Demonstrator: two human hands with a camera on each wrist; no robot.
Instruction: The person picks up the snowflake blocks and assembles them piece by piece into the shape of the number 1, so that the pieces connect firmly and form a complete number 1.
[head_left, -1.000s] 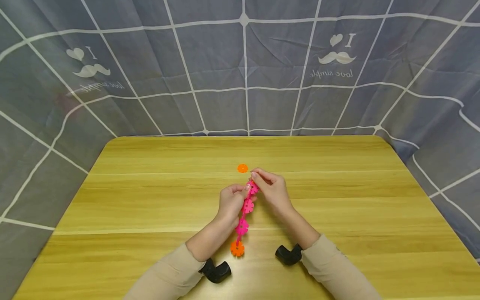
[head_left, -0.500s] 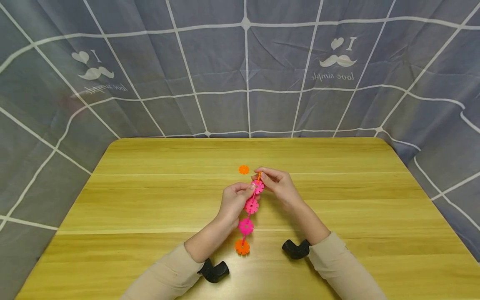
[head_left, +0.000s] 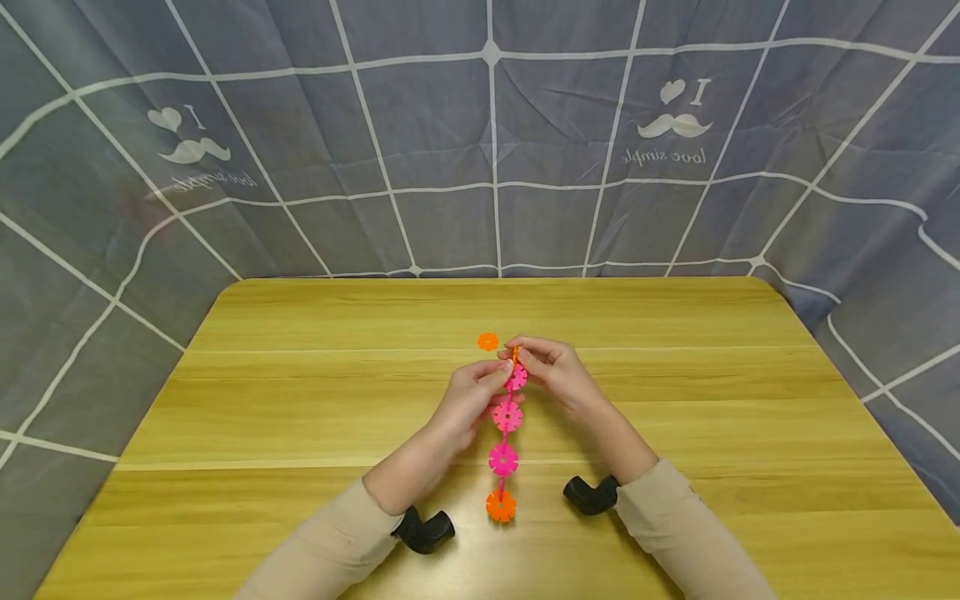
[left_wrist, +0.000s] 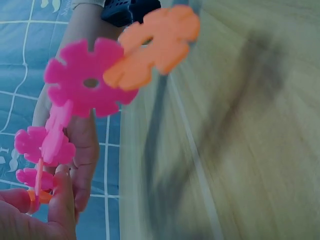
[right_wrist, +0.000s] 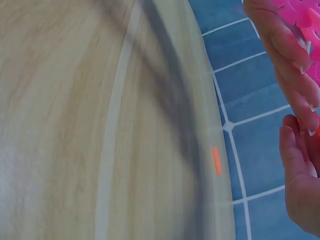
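A chain of notched plastic snowflake discs, mostly pink (head_left: 507,416), hangs toward the near side of the table. An orange snowflake disc (head_left: 501,507) forms its lower end, seen large beside a pink disc (left_wrist: 82,80) in the left wrist view. Near the chain's top, my left hand (head_left: 468,400) pinches it between thumb and fingers. My right hand (head_left: 558,375) pinches another orange disc (head_left: 515,356), seen edge-on against the uppermost pink disc. Fingers partly hide where those two meet. The right wrist view catches only part of the hands and pink discs (right_wrist: 302,12).
A loose orange disc (head_left: 487,341) lies flat on the wooden table (head_left: 300,375), just beyond the hands. Black curved wrist-worn pieces (head_left: 425,532) sit at both sleeves. A grey checked curtain (head_left: 442,225) surrounds the table's back and sides.
The chain's lower end has swung to the right and now hangs nearly straight. Both hands stay close together at its top, with the orange disc still in the right fingers.
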